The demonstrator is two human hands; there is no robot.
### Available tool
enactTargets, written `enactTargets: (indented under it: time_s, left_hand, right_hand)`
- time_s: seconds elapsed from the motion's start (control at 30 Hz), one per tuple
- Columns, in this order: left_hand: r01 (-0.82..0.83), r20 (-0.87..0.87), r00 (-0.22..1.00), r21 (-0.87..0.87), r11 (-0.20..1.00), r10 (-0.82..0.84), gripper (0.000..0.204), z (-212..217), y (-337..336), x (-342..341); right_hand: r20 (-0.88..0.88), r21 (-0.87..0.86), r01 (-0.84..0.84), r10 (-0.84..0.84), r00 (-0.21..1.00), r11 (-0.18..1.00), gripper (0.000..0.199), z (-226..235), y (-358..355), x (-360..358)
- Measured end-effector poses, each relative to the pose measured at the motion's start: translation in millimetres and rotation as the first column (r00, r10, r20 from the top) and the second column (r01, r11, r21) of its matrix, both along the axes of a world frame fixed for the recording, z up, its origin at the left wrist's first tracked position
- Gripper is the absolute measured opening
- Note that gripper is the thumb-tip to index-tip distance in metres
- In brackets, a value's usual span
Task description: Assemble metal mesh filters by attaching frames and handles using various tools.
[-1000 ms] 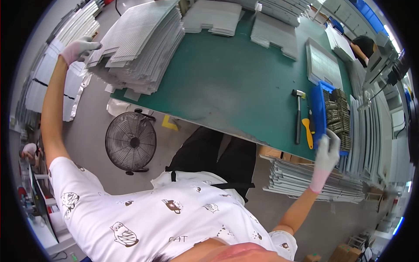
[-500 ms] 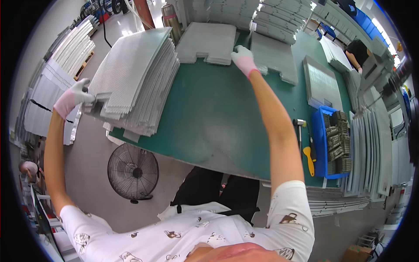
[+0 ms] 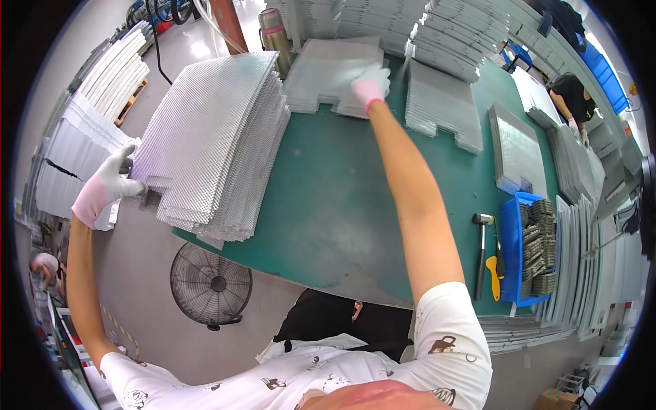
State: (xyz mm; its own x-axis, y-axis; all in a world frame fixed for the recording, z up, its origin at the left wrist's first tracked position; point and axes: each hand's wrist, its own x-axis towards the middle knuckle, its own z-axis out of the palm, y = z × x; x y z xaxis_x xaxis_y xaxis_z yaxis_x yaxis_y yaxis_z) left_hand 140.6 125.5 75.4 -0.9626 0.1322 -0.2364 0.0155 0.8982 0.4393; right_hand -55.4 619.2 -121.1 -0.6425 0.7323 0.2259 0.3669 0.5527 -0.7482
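Your left hand, in a white glove with a pink cuff, has its grip pinched shut on the near left corner of the big stack of embossed metal sheets. That stack sits on the left end of the green worktop, hanging a bit over the edge, and its sheets are fanned slightly so the edges step out toward you.

Your right hand, same kind of glove, is stretched way out over the worktop and lies on top of a smaller, flatter stack of notched sheets at the far side. Its fingers look curled around the right edge of the top sheet, but the glove is blurry there, so I can't really tell if that grip is closed on the sheet or just resting flat.

Just right of that hand there's another grey stack of sheets, and further right a thinner one. Behind the far stack stands a metal flask with a pink band. At the right end of the worktop you've got a hammer and a yellow-handled tool lying beside a blue bin packed with small dark parts. On the floor below the worktop's near edge stands a round fan. Another person in dark clothes is working at the far right.
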Motion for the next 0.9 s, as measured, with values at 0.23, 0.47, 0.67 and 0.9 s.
enactTargets:
  time_s: [0.23, 0.47, 0.67, 0.9]
  left_hand:
    - [-0.203, -0.123, 0.972, -0.015, 0.979, 0.199, 0.088, 10.0, -26.0, 25.3]
    - [0.007, -0.342, 0.939, 0.098, 0.995, 0.027, 0.084, 56.8, -13.6, 20.5]
    - [0.073, -0.607, 0.792, 0.187, 0.98, 0.056, 0.073, 56.9, 30.0, 109.1]
    - [0.324, -0.505, 0.824, 0.052, 0.945, -0.255, 0.075, -107.1, 232.9, 166.3]
  right_hand:
    - [-0.669, -0.37, -0.759, 0.412, 0.618, 0.536, 0.023, 70.3, 14.2, 7.2]
    - [-0.964, -0.238, -0.971, 0.125, 0.233, -0.029, 0.053, 95.3, 92.1, 73.0]
    - [-0.993, -0.118, -0.987, 0.008, 0.118, -0.108, 0.048, 94.4, 158.8, 194.2]
    - [-0.742, -0.021, -0.744, 0.489, 0.459, 0.668, 0.023, 79.5, 211.5, 299.9]
